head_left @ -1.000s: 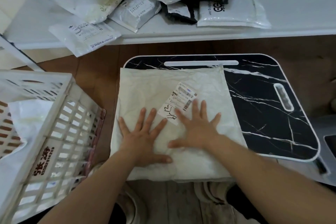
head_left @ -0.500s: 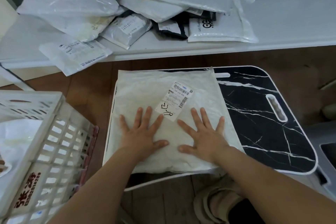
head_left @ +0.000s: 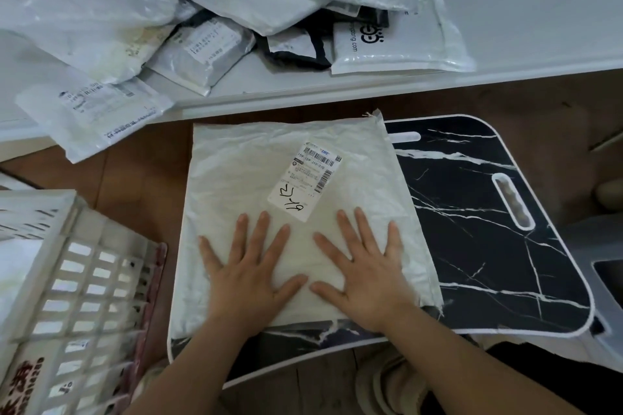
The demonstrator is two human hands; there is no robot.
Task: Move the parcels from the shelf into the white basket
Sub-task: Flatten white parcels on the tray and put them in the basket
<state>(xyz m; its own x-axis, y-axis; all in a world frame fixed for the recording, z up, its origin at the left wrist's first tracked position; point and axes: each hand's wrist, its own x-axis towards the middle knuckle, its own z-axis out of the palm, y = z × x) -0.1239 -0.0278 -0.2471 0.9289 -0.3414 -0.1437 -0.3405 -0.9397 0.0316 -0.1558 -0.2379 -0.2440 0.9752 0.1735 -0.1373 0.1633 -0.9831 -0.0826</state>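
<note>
A flat white parcel (head_left: 256,178) with a barcode label (head_left: 303,178) lies on a black marble-patterned lap table (head_left: 488,246). My left hand (head_left: 249,276) and my right hand (head_left: 364,273) both press flat on the parcel's near half, fingers spread and straight. The white basket (head_left: 74,280) stands at the lower left, its lattice wall facing me, with something white inside. On the white shelf (head_left: 539,44) at the top lies a heap of several white and grey parcels (head_left: 202,50).
One labelled parcel (head_left: 97,118) overhangs the shelf's front edge at the left. Brown wooden floor (head_left: 141,162) shows between shelf, basket and table. A grey object (head_left: 603,280) sits at the right edge, beside the table.
The parcel under both hands has slid to the left and away from me across the table, uncovering the table's near edge. My hands stay flat on it.
</note>
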